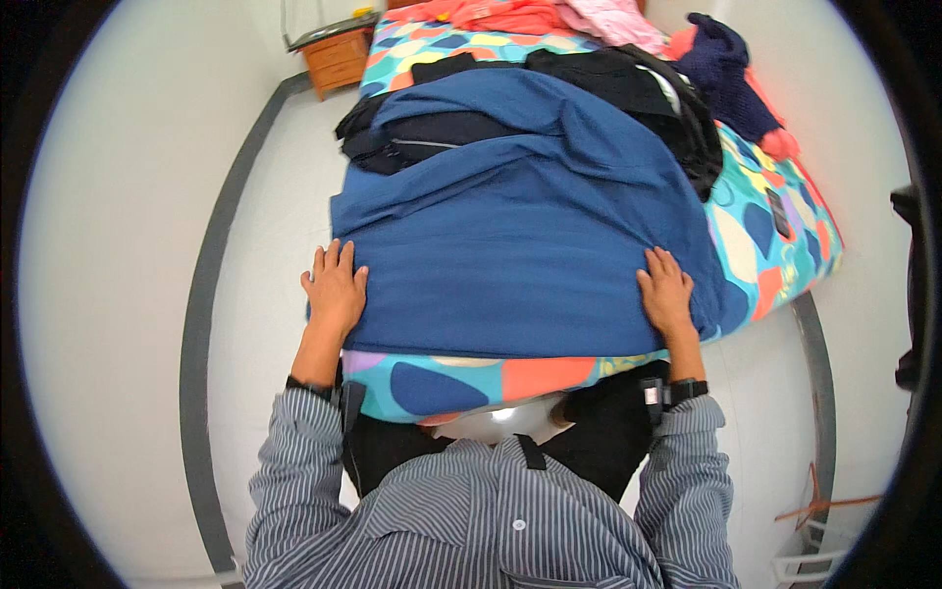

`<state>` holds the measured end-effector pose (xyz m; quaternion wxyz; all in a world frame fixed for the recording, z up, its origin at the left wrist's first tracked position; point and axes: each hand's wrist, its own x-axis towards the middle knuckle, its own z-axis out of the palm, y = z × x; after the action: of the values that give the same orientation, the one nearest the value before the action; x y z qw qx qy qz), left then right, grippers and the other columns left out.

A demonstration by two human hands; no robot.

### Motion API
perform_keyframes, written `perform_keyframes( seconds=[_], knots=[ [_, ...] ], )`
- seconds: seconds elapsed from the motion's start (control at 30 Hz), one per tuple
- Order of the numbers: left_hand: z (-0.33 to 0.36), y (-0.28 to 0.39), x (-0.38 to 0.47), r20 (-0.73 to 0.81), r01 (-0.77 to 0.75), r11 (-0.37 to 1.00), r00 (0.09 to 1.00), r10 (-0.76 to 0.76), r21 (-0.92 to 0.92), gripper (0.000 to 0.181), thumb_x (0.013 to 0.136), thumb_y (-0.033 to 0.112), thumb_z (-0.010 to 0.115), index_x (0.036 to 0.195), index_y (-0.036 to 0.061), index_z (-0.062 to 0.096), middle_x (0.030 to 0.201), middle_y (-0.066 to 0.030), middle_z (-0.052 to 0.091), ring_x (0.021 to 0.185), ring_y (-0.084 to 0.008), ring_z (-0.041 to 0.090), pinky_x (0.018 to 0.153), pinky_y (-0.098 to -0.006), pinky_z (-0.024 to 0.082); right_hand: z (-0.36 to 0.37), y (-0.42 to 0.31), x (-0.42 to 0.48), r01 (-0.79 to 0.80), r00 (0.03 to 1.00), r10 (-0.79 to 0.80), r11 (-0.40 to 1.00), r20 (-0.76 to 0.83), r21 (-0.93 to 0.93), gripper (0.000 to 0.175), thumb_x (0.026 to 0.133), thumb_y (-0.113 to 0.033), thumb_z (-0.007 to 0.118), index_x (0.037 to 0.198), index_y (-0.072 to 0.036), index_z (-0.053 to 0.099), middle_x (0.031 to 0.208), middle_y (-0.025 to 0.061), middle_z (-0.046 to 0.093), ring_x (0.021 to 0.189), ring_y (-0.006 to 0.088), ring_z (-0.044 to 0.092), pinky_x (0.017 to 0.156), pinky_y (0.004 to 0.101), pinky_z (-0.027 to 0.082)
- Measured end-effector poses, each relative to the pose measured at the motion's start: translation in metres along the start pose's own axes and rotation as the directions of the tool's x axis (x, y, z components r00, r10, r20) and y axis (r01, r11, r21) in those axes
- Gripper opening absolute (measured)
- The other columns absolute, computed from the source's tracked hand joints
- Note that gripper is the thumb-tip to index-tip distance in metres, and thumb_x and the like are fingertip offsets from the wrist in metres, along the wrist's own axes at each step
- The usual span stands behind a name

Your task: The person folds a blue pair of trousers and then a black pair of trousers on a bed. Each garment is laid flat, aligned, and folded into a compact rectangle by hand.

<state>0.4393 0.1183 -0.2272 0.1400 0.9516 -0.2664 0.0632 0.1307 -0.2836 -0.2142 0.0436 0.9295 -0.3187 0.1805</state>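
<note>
A large blue cloth (500,272) is spread over the near part of a bed, its front edge lying nearly straight and its far part wrinkled and folded back. My left hand (336,289) rests flat on the cloth's left edge with the fingers apart. On its right side lies my right hand (666,288), palm down, fingers slightly spread. Neither hand grips the cloth. Beyond the folds, black garments (611,85) are heaped, and a dark piece with a light strip (434,136) shows between two blue folds.
The bed's patterned cover (441,386) shows in front and at the right, where a phone (778,213) lies. Navy knitted clothing (725,77) and pink and coral fabric (508,16) lie farther back. A wooden bedside cabinet (337,59) stands far left; a white rack (806,567) is lower right.
</note>
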Motion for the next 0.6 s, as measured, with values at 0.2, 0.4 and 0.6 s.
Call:
perform_keyframes(
  seconds=[0.2,0.4,0.6],
  knots=[
    [-0.006,0.133,-0.048,-0.104,-0.565,0.802,0.825,0.556,-0.193,0.052,0.093,0.024,0.061,0.141,0.0078,0.051,0.151,-0.0167,0.044,0.143,-0.0362,0.037,0.111,-0.0566,0.03,-0.014,-0.145,-0.025,0.486,0.855,-0.436,0.863,-0.282,0.14,0.039,0.081,-0.03,0.069,0.111,-0.006,0.061,0.115,0.0097,0.057,0.114,0.0293,0.053,0.085,0.0479,0.043],
    [0.008,0.108,-0.027,-0.035,-0.55,0.816,0.832,0.554,-0.176,0.061,0.086,0.03,0.07,0.141,0.0083,0.053,0.151,-0.0148,0.046,0.142,-0.0347,0.038,0.114,-0.0502,0.026,0.007,-0.138,-0.036,0.399,0.907,-0.421,0.853,-0.009,0.338,0.061,0.095,-0.042,0.057,0.144,-0.008,0.049,0.154,0.0143,0.041,0.145,0.0308,0.033,0.116,0.0545,0.025],
    [0.009,0.015,-0.008,0.044,-0.268,0.955,0.96,0.275,-0.127,0.058,0.099,0.036,0.054,0.149,0.0085,0.045,0.157,-0.0148,0.039,0.148,-0.0326,0.03,0.119,-0.0485,0.019,0.002,-0.014,-0.042,0.15,0.989,-0.146,0.963,-0.036,0.224,0.062,0.094,-0.045,0.057,0.146,-0.013,0.049,0.154,0.0131,0.041,0.144,0.031,0.035,0.116,0.0508,0.025]
  ],
)
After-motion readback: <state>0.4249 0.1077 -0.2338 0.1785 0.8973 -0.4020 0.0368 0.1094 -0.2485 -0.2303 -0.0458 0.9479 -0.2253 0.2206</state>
